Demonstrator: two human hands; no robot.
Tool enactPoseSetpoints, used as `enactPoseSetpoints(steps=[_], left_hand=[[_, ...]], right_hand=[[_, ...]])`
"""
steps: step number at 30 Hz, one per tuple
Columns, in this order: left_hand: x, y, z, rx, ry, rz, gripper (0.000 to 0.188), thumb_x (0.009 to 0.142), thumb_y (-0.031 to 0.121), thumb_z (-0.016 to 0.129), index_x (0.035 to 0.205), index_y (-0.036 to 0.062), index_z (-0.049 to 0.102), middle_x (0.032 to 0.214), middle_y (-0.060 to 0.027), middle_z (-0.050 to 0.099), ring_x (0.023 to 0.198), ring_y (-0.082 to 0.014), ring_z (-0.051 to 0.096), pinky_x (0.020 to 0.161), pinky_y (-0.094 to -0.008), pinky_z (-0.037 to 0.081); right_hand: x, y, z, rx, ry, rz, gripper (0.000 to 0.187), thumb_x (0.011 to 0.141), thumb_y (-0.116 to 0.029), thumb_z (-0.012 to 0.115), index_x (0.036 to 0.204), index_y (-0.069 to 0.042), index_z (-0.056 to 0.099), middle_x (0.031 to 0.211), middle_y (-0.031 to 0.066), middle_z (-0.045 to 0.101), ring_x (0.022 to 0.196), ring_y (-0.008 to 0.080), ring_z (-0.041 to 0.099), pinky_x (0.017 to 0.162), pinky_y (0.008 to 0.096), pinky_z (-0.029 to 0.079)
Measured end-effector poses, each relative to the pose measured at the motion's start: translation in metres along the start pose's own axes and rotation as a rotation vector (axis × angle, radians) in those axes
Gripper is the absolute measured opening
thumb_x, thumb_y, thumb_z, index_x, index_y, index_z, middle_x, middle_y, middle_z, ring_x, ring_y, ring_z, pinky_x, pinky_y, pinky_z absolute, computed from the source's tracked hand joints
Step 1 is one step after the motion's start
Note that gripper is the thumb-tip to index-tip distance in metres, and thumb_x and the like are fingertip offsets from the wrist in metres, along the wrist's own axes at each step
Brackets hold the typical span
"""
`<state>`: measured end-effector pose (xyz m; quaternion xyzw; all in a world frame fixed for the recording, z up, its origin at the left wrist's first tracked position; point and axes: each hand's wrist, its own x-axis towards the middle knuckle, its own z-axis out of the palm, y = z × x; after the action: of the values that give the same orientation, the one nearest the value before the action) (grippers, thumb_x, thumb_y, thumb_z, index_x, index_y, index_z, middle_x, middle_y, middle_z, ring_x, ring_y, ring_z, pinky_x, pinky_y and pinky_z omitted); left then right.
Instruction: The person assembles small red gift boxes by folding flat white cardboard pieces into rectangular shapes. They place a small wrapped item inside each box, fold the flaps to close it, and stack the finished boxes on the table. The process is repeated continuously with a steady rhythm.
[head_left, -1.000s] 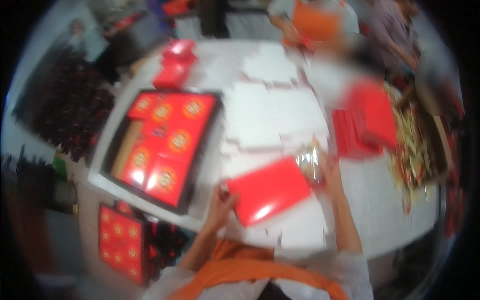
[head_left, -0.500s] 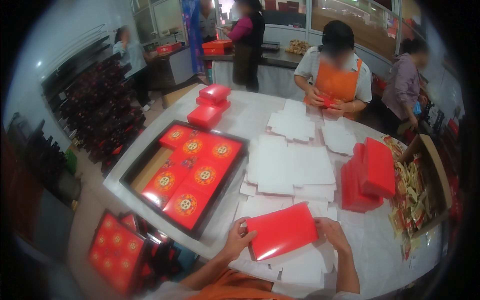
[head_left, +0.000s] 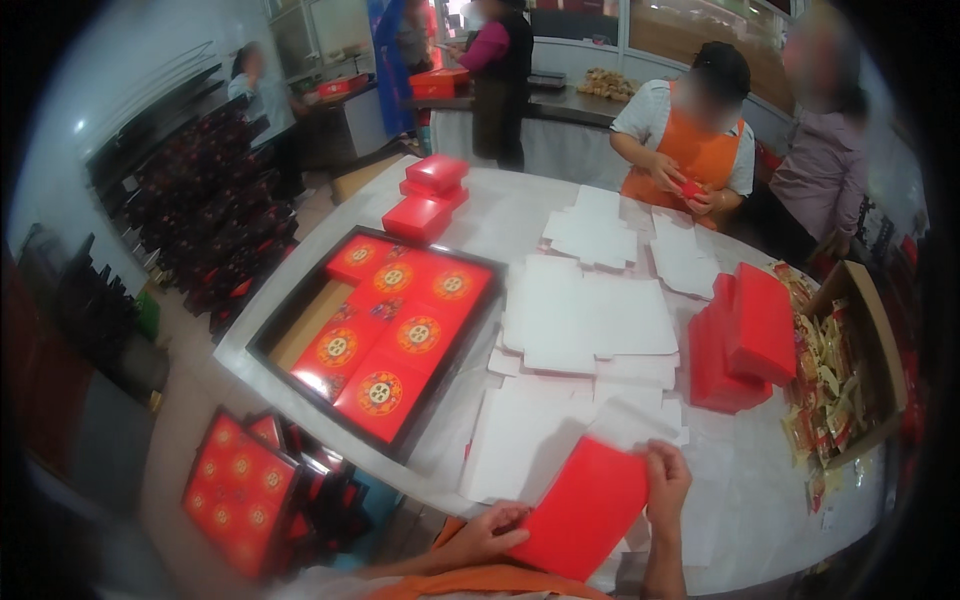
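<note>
A flat red cardboard box (head_left: 583, 510) is tilted above the near edge of the table, held between my two hands. My left hand (head_left: 492, 531) grips its lower left edge, thumb and fingers closed on it. On the upper right edge, my right hand (head_left: 667, 478) is closed on the side. A pale, blurred flap (head_left: 617, 424) shows at the box's far end. Just beyond lie several flat white box blanks (head_left: 590, 315) in overlapping piles. Left of my hands, a dark-rimmed tray (head_left: 285, 365) holds several red boxes with round gold prints, and part of its brown bottom shows.
Red boxes (head_left: 760, 330) are stacked at the right, beside a carton (head_left: 880, 350) of small wrapped packets. More red boxes (head_left: 418, 216) stand at the far left. Across the table a co-worker in an orange apron (head_left: 685, 155) handles a small red piece. Filled trays (head_left: 235, 490) lie below the table's left side.
The red box has come nearer to me and turned steeper, its right end swinging away from me. My left hand has moved down toward me; the pale flap now shows at the far end.
</note>
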<state>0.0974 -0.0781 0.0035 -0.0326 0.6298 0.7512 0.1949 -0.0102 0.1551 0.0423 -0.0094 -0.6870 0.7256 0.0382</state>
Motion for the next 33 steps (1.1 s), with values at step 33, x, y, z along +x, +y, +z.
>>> enactPoseSetpoints(steps=[33], left_hand=[[0.065, 0.009, 0.005, -0.044, 0.327, 0.596, 0.030, 0.077, -0.004, 0.056, 0.096, 0.0051, 0.034, 0.092, -0.0140, 0.057, 0.089, -0.0217, 0.053, 0.081, -0.0324, 0.043]], right_hand=[[-0.053, 0.035, 0.042, 0.374, 0.102, -0.048, 0.019, 0.082, 0.004, 0.044, 0.099, -0.003, 0.037, 0.096, 0.0141, 0.053, 0.087, 0.0162, 0.052, 0.079, 0.0290, 0.042]])
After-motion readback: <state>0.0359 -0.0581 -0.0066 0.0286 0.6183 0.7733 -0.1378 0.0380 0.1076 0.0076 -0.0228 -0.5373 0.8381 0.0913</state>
